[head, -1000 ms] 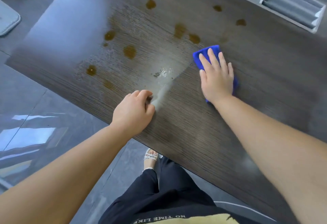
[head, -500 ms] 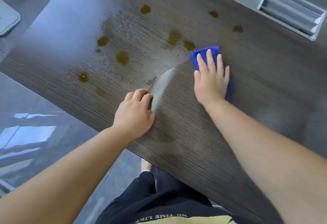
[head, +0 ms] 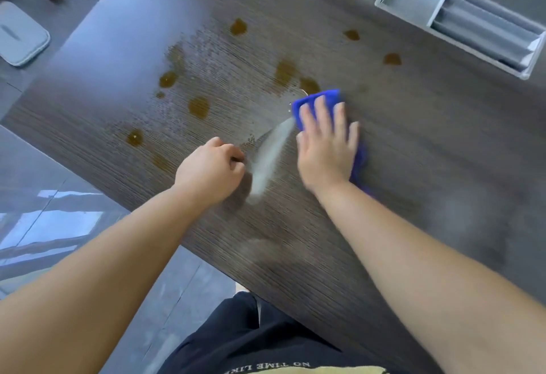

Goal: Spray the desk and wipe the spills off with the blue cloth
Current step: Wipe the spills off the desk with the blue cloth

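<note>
**Wiping toward the brown spills**

The right hand [head: 325, 149] lies flat on the blue cloth [head: 332, 96], fingers spread, pressing it on the counter [head: 443, 137]; the nearest spill [head: 309, 85] sits just beside the cloth's far edge; the rest lie up and left, so the wipe should go that way; the left hand [head: 209, 169] rests near, fingers curled, holding nothing I can see; one cloth, two hands, about ten spills.
</note>
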